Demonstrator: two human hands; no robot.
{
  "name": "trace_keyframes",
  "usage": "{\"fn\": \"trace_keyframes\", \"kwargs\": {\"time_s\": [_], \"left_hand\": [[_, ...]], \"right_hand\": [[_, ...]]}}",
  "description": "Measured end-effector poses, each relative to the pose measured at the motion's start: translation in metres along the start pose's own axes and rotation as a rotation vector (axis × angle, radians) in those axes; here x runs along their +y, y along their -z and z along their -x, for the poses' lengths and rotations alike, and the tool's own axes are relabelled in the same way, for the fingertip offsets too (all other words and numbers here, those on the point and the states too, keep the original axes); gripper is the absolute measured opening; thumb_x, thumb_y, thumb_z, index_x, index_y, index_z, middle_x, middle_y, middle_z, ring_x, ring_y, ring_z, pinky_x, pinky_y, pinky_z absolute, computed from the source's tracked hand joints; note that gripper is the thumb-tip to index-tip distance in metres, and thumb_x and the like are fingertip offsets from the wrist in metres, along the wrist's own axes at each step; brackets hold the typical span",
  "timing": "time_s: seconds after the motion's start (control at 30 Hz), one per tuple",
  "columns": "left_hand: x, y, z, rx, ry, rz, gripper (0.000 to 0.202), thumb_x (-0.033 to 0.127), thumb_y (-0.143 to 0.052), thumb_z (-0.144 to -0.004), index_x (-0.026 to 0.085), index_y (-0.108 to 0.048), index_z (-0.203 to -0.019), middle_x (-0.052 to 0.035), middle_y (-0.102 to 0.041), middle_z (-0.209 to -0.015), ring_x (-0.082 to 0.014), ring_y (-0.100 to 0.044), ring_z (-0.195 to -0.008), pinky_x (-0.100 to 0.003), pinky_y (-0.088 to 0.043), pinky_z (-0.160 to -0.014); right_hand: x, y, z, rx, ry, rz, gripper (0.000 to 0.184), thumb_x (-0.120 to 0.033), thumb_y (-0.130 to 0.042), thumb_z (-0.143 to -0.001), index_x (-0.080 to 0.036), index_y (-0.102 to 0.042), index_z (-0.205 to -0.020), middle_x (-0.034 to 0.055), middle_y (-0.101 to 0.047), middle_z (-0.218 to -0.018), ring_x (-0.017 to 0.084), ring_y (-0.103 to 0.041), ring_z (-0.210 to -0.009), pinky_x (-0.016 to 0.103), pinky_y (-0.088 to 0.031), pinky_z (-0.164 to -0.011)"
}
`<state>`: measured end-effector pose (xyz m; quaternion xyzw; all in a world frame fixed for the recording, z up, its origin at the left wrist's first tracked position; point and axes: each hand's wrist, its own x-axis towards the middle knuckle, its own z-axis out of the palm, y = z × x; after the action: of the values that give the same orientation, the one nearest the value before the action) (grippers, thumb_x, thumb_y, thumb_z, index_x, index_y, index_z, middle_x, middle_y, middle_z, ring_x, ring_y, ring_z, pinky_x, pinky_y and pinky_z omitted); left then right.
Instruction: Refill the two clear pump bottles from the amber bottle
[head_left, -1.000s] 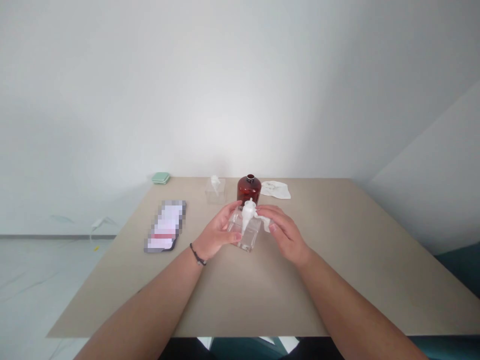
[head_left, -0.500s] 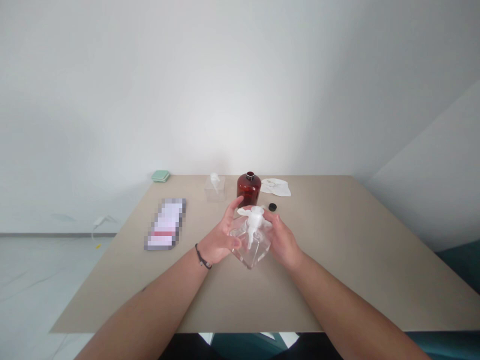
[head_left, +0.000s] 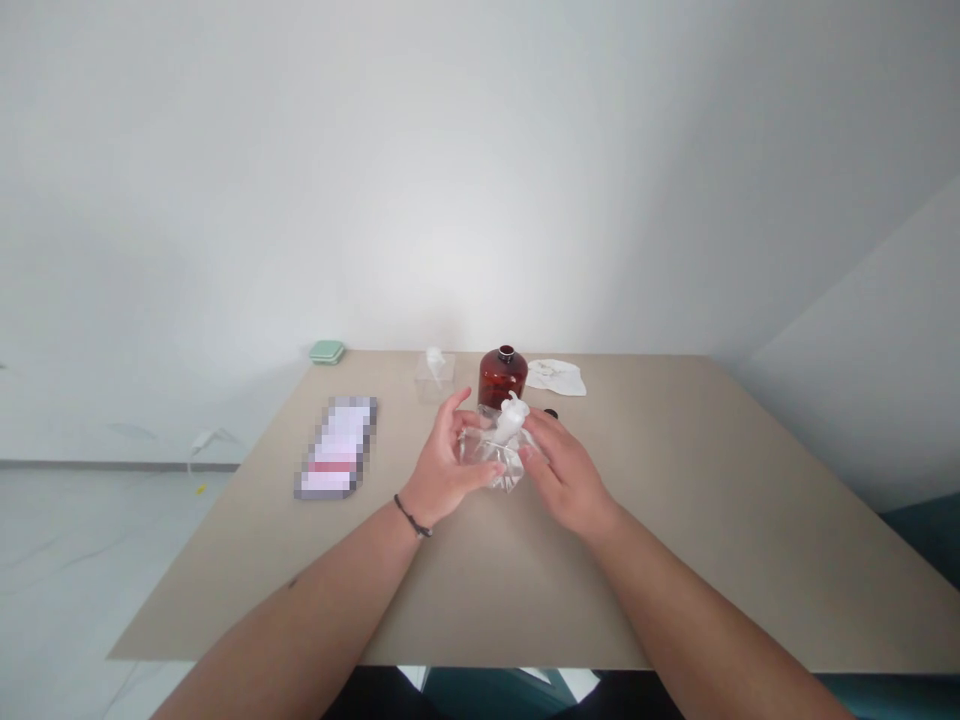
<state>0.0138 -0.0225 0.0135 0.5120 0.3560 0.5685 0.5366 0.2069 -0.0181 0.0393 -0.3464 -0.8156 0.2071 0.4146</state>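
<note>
**A:** Your right hand has the clear square pump bottle, fingers pressed over its right side. What about your left hand?

**B:** Your left thumb lies against the bottle's near face, while the other fingers are spread and lifted. Whether that hand is really gripping, I can't tell.

**A:** Where's the bottle, then?

**B:** Between your hands, tilted, its white pump head leaning toward your right. You have it in front of you, and I can't tell whether its bottom corner touches the tabletop.

**A:** And just past your hands?

**B:** An amber bottle stands just behind yours, with an open mouth. A small black cap lies just beyond your right fingers. Left of the amber bottle you have a second clear bottle with a white pump; to its right, a crumpled white cloth.

**A:** Further left?

**B:** A pale green case at the far edge, and a flat pixelated item nearer you.
</note>
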Motion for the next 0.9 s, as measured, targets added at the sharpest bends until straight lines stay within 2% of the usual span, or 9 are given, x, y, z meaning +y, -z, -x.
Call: {"fn": "trace_keyframes", "kwargs": {"time_s": [0.1,0.2,0.37,0.53,0.73,0.9], "left_hand": [[-0.002,-0.005,0.002,0.09,-0.05,-0.129,0.096,0.029,-0.09,-0.064,0.027,-0.039,-0.145,-0.0038,-0.058,-0.11,-0.0226,-0.06,-0.106,-0.037,-0.048,-0.095],[-0.002,-0.008,0.004,0.169,-0.09,-0.243,0.095,0.031,-0.089,-0.067,0.028,-0.036,-0.146,-0.0055,-0.057,-0.114,-0.0242,-0.059,-0.109,-0.037,-0.048,-0.093],[0.0,-0.009,0.005,0.299,-0.227,-0.553,0.095,0.03,-0.086,-0.069,0.024,-0.034,-0.148,-0.0116,-0.054,-0.123,-0.0308,-0.054,-0.118,-0.046,-0.044,-0.102],[0.002,-0.009,0.001,0.358,-0.375,-0.805,0.076,0.028,-0.08,-0.074,0.023,-0.045,-0.141,-0.0132,-0.055,-0.121,-0.0346,-0.05,-0.118,-0.052,-0.041,-0.105],[0.0,-0.007,-0.004,0.386,-0.359,-0.831,0.068,0.018,-0.075,-0.073,0.023,-0.05,-0.136,-0.0115,-0.055,-0.116,-0.0333,-0.05,-0.116,-0.052,-0.041,-0.106],[0.001,-0.005,-0.005,0.399,-0.208,-0.614,0.066,0.021,-0.077,-0.074,0.023,-0.05,-0.134,-0.0097,-0.055,-0.121,-0.0296,-0.054,-0.119,-0.047,-0.043,-0.106]], "right_hand": [[-0.006,-0.001,0.0,-0.005,-0.062,0.135,0.04,-0.038,-0.045,-0.102,-0.023,-0.058,-0.136,0.0144,-0.064,-0.138,0.032,-0.058,-0.128,0.054,-0.048,-0.107],[-0.007,-0.006,0.003,0.032,-0.081,0.229,0.042,-0.037,-0.049,-0.1,-0.021,-0.057,-0.138,0.0166,-0.063,-0.138,0.034,-0.058,-0.128,0.056,-0.049,-0.107],[-0.012,-0.015,0.006,0.081,-0.024,0.314,0.046,-0.036,-0.052,-0.098,-0.018,-0.055,-0.14,0.0201,-0.062,-0.138,0.035,-0.059,-0.128,0.058,-0.051,-0.105],[-0.019,-0.025,0.009,0.093,0.041,0.331,0.055,-0.032,-0.054,-0.097,-0.022,-0.045,-0.15,0.0198,-0.058,-0.142,0.036,-0.057,-0.13,0.061,-0.051,-0.105],[-0.022,-0.03,0.008,0.055,0.142,0.348,0.066,-0.028,-0.055,-0.095,-0.022,-0.032,-0.157,0.0208,-0.054,-0.144,0.037,-0.054,-0.133,0.06,-0.05,-0.106],[-0.011,-0.023,0.005,0.024,0.235,0.321,0.065,-0.024,-0.053,-0.096,-0.028,-0.033,-0.158,0.0152,-0.056,-0.145,0.033,-0.053,-0.136,0.057,-0.047,-0.111]]}}
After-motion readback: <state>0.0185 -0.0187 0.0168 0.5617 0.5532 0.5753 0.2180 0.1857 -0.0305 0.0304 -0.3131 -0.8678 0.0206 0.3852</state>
